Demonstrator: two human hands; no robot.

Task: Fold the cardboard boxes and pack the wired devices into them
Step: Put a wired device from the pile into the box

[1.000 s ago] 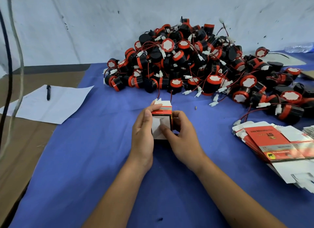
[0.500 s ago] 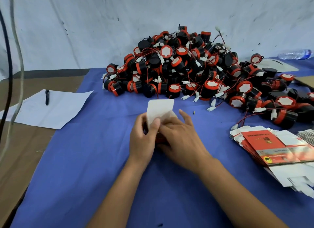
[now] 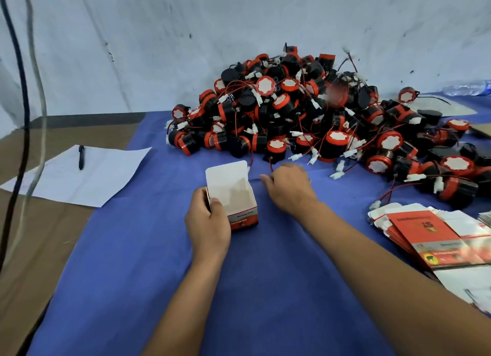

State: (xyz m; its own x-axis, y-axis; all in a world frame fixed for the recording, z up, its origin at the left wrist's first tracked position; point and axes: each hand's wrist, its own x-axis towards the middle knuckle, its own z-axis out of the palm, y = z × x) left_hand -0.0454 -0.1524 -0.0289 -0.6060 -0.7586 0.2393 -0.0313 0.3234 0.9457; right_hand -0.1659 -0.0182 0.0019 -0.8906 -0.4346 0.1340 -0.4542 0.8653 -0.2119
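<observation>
The left hand (image 3: 208, 220) gripped an upright, open-topped box (image 3: 233, 196) on the blue surface (image 3: 132, 262), while the right hand (image 3: 288, 188), fingers loosely spread, reached toward the device pile (image 3: 305, 111) just beyond; steadying the box should ease packing.

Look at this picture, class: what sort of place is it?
Probably a small packing workshop. A heap of wired devices lies on a blue cloth, flat boxes are stacked beside it, and the left hand holds an open box.
</observation>
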